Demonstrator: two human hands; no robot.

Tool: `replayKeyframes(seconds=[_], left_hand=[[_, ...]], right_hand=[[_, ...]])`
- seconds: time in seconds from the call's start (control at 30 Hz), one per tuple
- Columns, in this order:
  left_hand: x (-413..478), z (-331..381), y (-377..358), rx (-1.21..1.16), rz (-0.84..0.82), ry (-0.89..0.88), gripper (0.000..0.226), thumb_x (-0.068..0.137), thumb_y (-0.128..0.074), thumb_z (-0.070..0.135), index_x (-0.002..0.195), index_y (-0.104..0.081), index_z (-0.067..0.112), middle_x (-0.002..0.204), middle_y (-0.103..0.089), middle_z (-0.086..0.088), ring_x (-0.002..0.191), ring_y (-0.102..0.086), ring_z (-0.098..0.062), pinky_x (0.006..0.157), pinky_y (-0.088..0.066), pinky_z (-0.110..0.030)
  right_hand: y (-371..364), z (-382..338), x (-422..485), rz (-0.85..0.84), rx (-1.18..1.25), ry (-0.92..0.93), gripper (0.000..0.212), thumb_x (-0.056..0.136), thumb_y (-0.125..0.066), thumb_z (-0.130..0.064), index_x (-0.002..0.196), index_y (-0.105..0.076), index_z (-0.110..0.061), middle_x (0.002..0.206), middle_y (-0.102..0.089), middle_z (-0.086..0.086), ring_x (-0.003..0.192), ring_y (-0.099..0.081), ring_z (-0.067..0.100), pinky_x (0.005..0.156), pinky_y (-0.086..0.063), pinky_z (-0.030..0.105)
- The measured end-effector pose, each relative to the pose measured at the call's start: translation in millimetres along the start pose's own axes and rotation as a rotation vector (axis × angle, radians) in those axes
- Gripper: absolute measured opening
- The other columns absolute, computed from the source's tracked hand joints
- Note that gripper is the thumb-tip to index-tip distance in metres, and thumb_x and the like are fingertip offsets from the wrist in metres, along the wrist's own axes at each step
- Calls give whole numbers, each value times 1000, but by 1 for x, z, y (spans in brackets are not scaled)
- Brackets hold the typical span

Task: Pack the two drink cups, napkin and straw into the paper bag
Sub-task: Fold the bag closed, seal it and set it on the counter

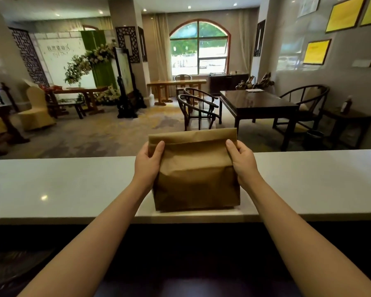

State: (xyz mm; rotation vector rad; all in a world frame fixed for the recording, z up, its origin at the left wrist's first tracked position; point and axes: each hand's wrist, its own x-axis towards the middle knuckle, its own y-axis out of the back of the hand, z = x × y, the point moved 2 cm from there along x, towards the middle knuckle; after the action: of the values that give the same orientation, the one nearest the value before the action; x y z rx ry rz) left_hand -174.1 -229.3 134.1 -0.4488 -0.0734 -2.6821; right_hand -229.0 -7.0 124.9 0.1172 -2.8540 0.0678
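Note:
A brown paper bag (196, 174) stands upright on the white counter (73, 185), near its front edge. Its top is folded over and closed. My left hand (148, 162) grips the bag's upper left side, thumb on the front face. My right hand (242, 161) grips the upper right side the same way. The drink cups, napkin and straw are not visible anywhere in view; whatever is inside the bag is hidden.
The counter runs the full width of the view, with bare surface to either side of the bag. Beyond it is a lobby with a dark table (257, 103) and round-backed chairs (197, 110). Below the counter's front edge everything is dark.

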Motion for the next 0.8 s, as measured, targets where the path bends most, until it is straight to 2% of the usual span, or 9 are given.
replayKeyframes(seconds=[0.1, 0.13, 0.2, 0.27, 0.4, 0.53, 0.67, 0.8], left_hand=[[5, -8, 1, -7, 0, 13, 10, 92, -50, 33, 100, -56, 29, 95, -63, 8, 91, -60, -10, 70, -49, -22], [6, -9, 1, -7, -7, 14, 13, 92, -50, 33, 102, -55, 27, 95, -62, 9, 90, -59, -9, 69, -48, -21], [8, -10, 2, 9, -35, 7, 17, 92, -50, 32, 106, -55, 25, 97, -63, 8, 90, -60, -9, 69, -48, -21], [12, -10, 5, 8, -63, 2, 13, 90, -54, 32, 101, -58, 27, 97, -64, 7, 90, -61, -10, 70, -49, -21], [23, -7, 11, 9, -123, -15, 4, 87, -59, 29, 89, -63, 30, 91, -67, 1, 85, -64, -15, 66, -52, -22], [28, -7, 6, -15, -161, -21, 10, 90, -55, 25, 89, -65, 24, 86, -67, -3, 80, -64, -16, 61, -55, -19], [31, -14, 7, -80, -192, 10, 10, 90, -55, 22, 91, -65, 21, 85, -66, -2, 79, -64, -16, 61, -54, -18], [40, -8, 15, -70, -321, 38, 7, 86, -62, 21, 92, -66, 22, 88, -67, 1, 84, -65, -15, 65, -54, -18]], right_hand=[[6, -2, 12, -102, -92, -18, 8, 88, -58, -36, 95, -59, -32, 95, -63, -6, 91, -61, 16, 70, -50, 23], [8, -6, 16, -125, -143, 7, 12, 85, -62, -36, 97, -58, -34, 97, -63, -8, 93, -61, 14, 71, -50, 23], [10, -19, 26, -146, -242, 73, 22, 81, -67, -33, 100, -57, -32, 98, -60, -9, 92, -59, 9, 69, -50, 21], [9, -30, 34, -177, -289, 75, 19, 80, -70, -29, 94, -58, -27, 92, -58, -6, 85, -58, 8, 65, -49, 20], [10, -30, 42, -197, -246, 46, 14, 80, -70, -22, 77, -57, -18, 76, -59, -1, 71, -60, 10, 59, -50, 17], [14, -24, 42, -171, -155, 95, 17, 82, -68, -17, 71, -55, -15, 73, -58, 1, 68, -59, 10, 57, -51, 14], [13, -15, 42, -173, -111, 66, 14, 83, -67, -17, 74, -56, -17, 76, -58, 2, 73, -59, 13, 60, -52, 18], [16, -14, 41, -243, -80, -18, 9, 83, -66, -15, 87, -62, -22, 85, -64, -1, 79, -64, 11, 65, -53, 18]])
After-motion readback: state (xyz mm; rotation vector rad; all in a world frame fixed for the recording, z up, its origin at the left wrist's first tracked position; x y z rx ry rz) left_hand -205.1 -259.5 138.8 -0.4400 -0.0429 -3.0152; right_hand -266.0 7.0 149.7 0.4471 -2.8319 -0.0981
